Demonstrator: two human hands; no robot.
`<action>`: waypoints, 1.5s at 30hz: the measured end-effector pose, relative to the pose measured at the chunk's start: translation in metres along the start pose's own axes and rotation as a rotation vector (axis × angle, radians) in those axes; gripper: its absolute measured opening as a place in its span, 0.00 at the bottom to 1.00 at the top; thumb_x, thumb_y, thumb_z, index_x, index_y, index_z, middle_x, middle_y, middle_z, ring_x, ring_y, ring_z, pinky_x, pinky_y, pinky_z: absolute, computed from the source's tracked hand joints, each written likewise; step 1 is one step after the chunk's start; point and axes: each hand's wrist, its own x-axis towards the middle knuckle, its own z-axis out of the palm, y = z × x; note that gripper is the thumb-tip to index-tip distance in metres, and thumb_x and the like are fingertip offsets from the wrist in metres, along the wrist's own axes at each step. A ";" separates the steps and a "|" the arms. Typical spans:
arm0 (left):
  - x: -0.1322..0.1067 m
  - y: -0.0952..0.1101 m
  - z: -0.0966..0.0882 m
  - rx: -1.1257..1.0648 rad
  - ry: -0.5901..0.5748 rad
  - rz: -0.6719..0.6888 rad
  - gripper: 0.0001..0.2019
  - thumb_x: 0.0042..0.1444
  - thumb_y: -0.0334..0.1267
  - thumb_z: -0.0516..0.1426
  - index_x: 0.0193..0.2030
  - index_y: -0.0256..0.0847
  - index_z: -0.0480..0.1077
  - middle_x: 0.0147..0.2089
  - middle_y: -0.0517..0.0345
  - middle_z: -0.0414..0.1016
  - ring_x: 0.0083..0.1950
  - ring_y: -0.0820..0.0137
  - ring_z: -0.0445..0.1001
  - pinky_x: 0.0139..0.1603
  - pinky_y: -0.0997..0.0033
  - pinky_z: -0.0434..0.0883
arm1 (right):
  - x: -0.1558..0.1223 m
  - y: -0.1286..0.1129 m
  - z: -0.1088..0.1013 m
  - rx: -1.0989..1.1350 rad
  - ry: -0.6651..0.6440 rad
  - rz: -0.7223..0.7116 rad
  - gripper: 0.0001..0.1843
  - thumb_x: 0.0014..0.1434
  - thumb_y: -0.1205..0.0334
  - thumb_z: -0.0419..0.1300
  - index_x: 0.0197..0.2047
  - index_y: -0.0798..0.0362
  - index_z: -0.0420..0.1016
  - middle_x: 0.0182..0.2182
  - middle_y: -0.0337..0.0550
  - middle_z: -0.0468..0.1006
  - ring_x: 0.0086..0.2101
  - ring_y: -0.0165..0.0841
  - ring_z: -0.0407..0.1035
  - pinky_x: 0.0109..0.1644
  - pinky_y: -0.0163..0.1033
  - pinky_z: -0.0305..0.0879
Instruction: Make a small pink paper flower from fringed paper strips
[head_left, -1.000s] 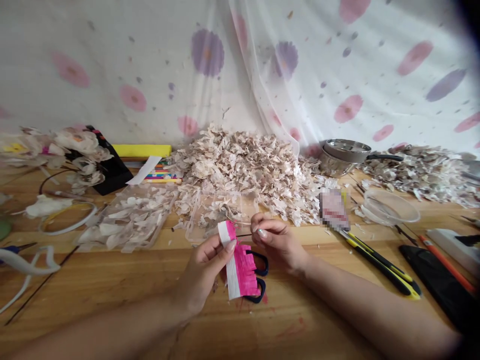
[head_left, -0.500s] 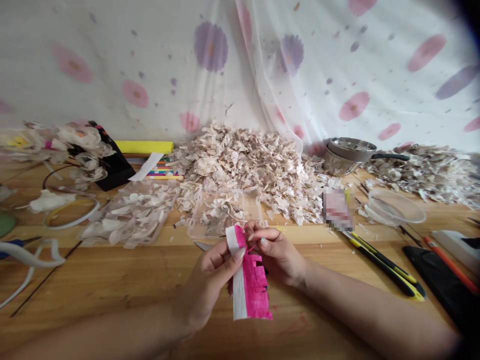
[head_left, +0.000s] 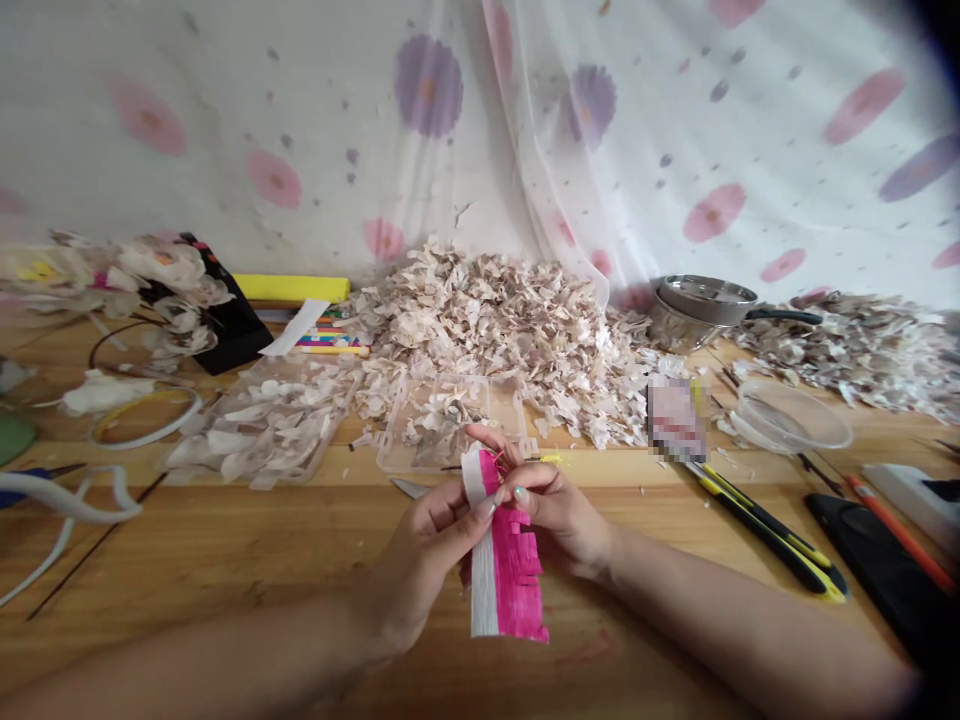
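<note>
A strip of white and pink crepe paper (head_left: pixel 517 590) hangs upright in front of me, its pink right edge cut into a fringe. My left hand (head_left: pixel 431 540) is closed on its white side, thumb in front and fingers behind. From the right, my right hand (head_left: pixel 562 510) pinches the pink fringe near the top with thumb and forefinger, close to my left thumb. Another finger of that hand points up behind the strip. Twisted pink strands show at the top. Just behind my hands lies a pointed metal blade (head_left: pixel 409 488), partly hidden.
A heap of pale dried petals (head_left: pixel 495 310) stands behind two clear trays, the left tray (head_left: pixel 262 430) holding petals. At right lie a yellow-black utility knife (head_left: pixel 772 535), a black phone-like slab (head_left: pixel 870 560), a plastic bowl (head_left: pixel 795 415) and a metal pan (head_left: pixel 694 310). White flowers (head_left: pixel 161 275) stand left.
My right thumb and forefinger have moved down to the fringe beside my left thumb, and one right finger now extends upward. My left hand keeps hold of the strip.
</note>
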 end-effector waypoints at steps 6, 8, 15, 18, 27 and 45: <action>0.000 0.000 0.003 -0.054 0.017 -0.074 0.14 0.49 0.48 0.66 0.38 0.42 0.77 0.24 0.63 0.65 0.26 0.78 0.62 0.34 0.77 0.66 | 0.000 0.001 -0.001 0.001 0.019 0.002 0.06 0.45 0.55 0.73 0.25 0.46 0.83 0.62 0.37 0.65 0.55 0.37 0.64 0.54 0.40 0.63; 0.000 0.000 0.005 -0.064 0.017 -0.101 0.14 0.48 0.48 0.66 0.38 0.41 0.77 0.25 0.62 0.65 0.29 0.76 0.65 0.34 0.77 0.65 | 0.000 0.001 -0.001 -0.002 0.027 -0.006 0.05 0.46 0.56 0.73 0.25 0.45 0.83 0.62 0.37 0.66 0.55 0.38 0.65 0.54 0.41 0.63; -0.001 -0.001 0.005 -0.085 0.032 -0.158 0.17 0.43 0.48 0.69 0.36 0.40 0.77 0.27 0.60 0.69 0.28 0.75 0.65 0.32 0.76 0.64 | -0.001 0.000 -0.001 -0.022 0.034 -0.004 0.05 0.44 0.57 0.74 0.23 0.45 0.82 0.60 0.37 0.68 0.58 0.39 0.60 0.59 0.43 0.57; 0.000 -0.002 0.004 -0.102 0.034 -0.167 0.17 0.42 0.47 0.69 0.37 0.39 0.77 0.28 0.60 0.71 0.28 0.76 0.66 0.33 0.77 0.64 | -0.001 0.000 -0.001 -0.003 0.030 -0.009 0.05 0.43 0.58 0.74 0.23 0.45 0.82 0.59 0.37 0.69 0.57 0.38 0.62 0.58 0.42 0.57; 0.000 -0.004 0.003 -0.089 -0.008 -0.172 0.15 0.46 0.48 0.67 0.33 0.37 0.74 0.24 0.61 0.68 0.27 0.74 0.67 0.33 0.73 0.66 | -0.003 -0.003 -0.005 -0.028 -0.105 0.061 0.16 0.42 0.54 0.74 0.37 0.44 0.83 0.65 0.35 0.59 0.56 0.37 0.63 0.52 0.39 0.62; 0.005 -0.006 -0.002 -0.029 -0.015 -0.152 0.16 0.47 0.48 0.67 0.35 0.39 0.74 0.23 0.63 0.65 0.24 0.77 0.63 0.27 0.78 0.61 | -0.002 0.008 -0.004 0.086 0.083 0.009 0.09 0.43 0.55 0.74 0.24 0.48 0.80 0.54 0.38 0.72 0.44 0.33 0.68 0.47 0.40 0.63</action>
